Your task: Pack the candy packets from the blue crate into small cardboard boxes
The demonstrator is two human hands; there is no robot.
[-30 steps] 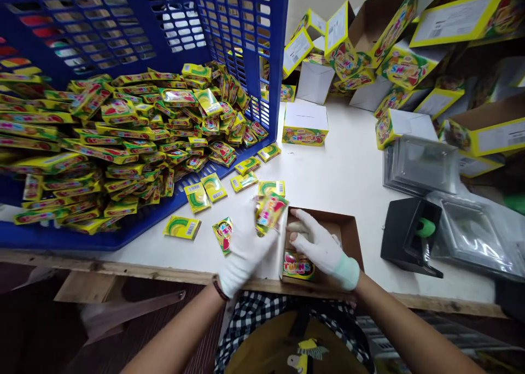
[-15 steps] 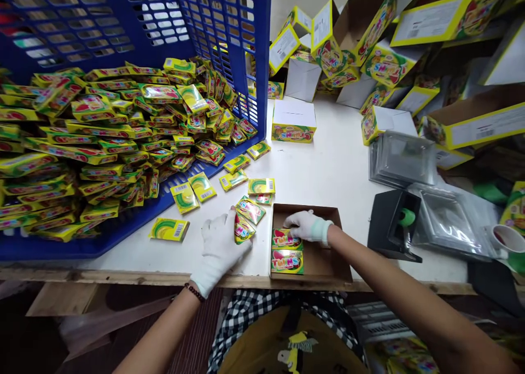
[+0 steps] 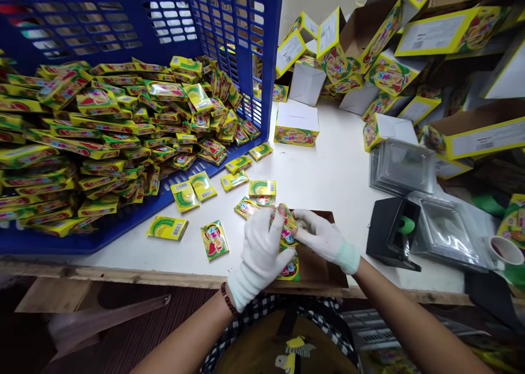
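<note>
- Twins packets (image 3: pixel 285 234) are held upright between both gloved hands, above the left wall of a brown carton tray (image 3: pixel 318 267) near the tabletop's (image 3: pixel 336 171) front edge.
- The left hand (image 3: pixel 260 256) is half closed, its fingers pinching the packets.
- The right hand (image 3: pixel 320 237) is curled against them; the hands are now brought together.
- A loose packet (image 3: pixel 214 240) is left lying just beyond the tray's left side.

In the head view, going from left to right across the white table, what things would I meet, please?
blue plastic crate, yellow Twins packet, left gloved hand, right gloved hand, black plastic holder, clear plastic tray
</note>
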